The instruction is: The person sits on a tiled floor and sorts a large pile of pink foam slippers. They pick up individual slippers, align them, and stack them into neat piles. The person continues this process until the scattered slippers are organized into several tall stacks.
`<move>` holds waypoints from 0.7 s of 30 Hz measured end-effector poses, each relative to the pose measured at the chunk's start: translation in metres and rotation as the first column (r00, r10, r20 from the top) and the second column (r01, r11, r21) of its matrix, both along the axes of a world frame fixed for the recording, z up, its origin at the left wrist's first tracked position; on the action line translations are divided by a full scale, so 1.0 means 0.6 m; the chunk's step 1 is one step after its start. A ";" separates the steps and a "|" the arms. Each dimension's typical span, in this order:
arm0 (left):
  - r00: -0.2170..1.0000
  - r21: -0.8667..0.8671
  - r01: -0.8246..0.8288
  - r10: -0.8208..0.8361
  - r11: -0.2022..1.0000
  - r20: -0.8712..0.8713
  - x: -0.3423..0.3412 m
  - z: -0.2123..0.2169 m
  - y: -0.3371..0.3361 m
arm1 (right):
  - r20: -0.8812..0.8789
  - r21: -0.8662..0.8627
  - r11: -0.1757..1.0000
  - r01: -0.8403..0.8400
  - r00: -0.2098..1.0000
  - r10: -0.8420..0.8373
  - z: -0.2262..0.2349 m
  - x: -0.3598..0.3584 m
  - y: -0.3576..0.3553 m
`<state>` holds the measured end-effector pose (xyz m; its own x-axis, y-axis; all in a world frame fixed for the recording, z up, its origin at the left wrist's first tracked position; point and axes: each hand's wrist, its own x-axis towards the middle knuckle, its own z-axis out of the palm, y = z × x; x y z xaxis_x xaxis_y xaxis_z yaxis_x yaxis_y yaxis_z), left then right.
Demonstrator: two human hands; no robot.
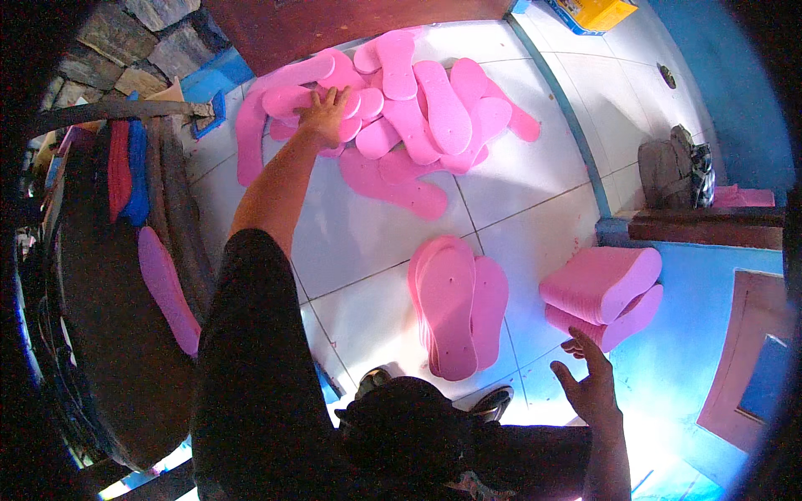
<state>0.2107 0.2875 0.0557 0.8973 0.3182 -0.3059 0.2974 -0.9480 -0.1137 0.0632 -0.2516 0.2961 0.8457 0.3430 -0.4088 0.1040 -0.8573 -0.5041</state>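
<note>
My left hand [326, 118] lies on a loose heap of pink flip-flop soles [405, 125] at the far side of the floor. Its fingers are spread across the top of one sole, and it grips nothing that I can see. My right hand [591, 380] hovers at the lower right with thumb and fingers apart, holding nothing. Just beyond it stand neat pink sole stacks [603, 288], leaning together by the blue wall. Between my feet and the heap, a smaller set of stacked pink soles [451, 309] rests on the tiles, toe ends overlapping.
On the left is a dark bench-like surface [100, 334] with a single pink sole [167, 288] at its edge and red and blue pieces [129, 171] behind. A grey bag [666, 171] sits beyond the doorway, and a yellow-blue box [591, 13] stands at the top.
</note>
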 end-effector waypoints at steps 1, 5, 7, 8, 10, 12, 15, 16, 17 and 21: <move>0.999 0.008 0.026 -0.026 1.000 0.040 -0.012 -0.009 0.003 | -0.013 -0.017 1.000 -0.009 1.000 0.008 -0.002 -0.001 -0.007; 0.947 -0.020 0.197 -0.185 0.980 0.261 -0.076 -0.007 0.053 | -0.017 0.010 0.996 -0.093 0.995 0.094 -0.001 0.003 0.000; 0.944 -0.055 0.231 -0.210 0.971 0.255 -0.096 -0.001 0.058 | -0.006 0.049 0.990 -0.133 0.991 0.133 -0.008 0.002 0.007; 0.941 -0.078 0.252 -0.225 0.965 0.254 -0.104 0.005 0.051 | 0.003 0.050 0.988 -0.149 0.989 0.149 -0.014 0.000 0.007; 0.830 -0.138 0.244 -0.133 0.960 0.542 -0.138 0.044 0.000 | 0.030 0.076 0.980 -0.182 0.983 0.180 -0.006 0.004 0.009; 0.681 -0.361 0.188 0.143 0.913 0.718 -0.179 0.136 -0.045 | 0.051 0.150 0.966 -0.211 0.977 0.205 0.005 0.006 0.022; 0.485 -0.714 0.311 0.541 0.628 0.687 -0.230 0.267 -0.088 | 0.137 0.300 0.927 -0.225 0.972 0.192 0.032 0.022 0.049; 0.422 -0.759 0.425 0.635 0.492 0.648 -0.236 0.309 -0.118 | 0.171 0.342 0.913 -0.224 0.970 0.174 0.046 0.027 0.055; 0.358 -0.710 0.533 0.637 0.461 0.683 -0.235 0.363 -0.151 | 0.066 0.421 0.899 -0.125 0.992 0.107 0.052 0.033 0.061; 0.463 -0.797 0.592 0.760 0.117 0.456 -0.260 0.479 -0.203 | 0.185 0.644 0.761 -0.078 0.981 -0.056 0.055 0.070 0.136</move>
